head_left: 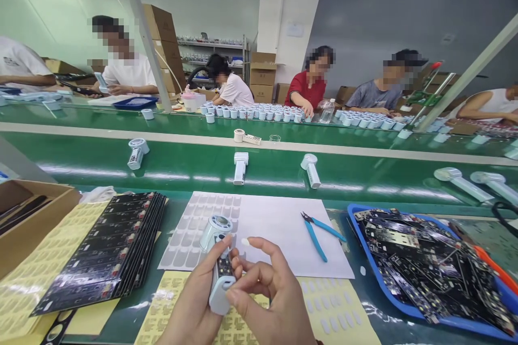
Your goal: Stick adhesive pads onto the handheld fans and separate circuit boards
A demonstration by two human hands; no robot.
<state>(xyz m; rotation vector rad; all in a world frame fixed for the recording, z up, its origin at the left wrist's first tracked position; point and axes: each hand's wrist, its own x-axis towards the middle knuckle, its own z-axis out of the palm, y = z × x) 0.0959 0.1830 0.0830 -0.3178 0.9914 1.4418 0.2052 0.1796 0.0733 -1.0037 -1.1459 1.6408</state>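
Note:
My left hand (196,296) is wrapped around a light-blue handheld device (219,297) with a round head and a handle. A black circuit board (225,265) shows in the handle's open side. A small white oval sticker (245,241) sits at the index fingertip of my right hand (279,296). The right thumb is at the handle's lower end, and its other fingers are curled beside the device. Beneath my hands lie a yellow sticker sheet (162,312) and a white sheet with grey stickers (182,240). Another yellow sheet (340,329) bears white oval stickers.
Blue-handled cutters (318,237) rest on the white sheet. A blue tray (408,307) of loose circuit boards is right; stacked board panels (101,248) and a cardboard box (44,215) are left. Similar devices lie on the green conveyor (186,164). Several co-workers sit beyond it.

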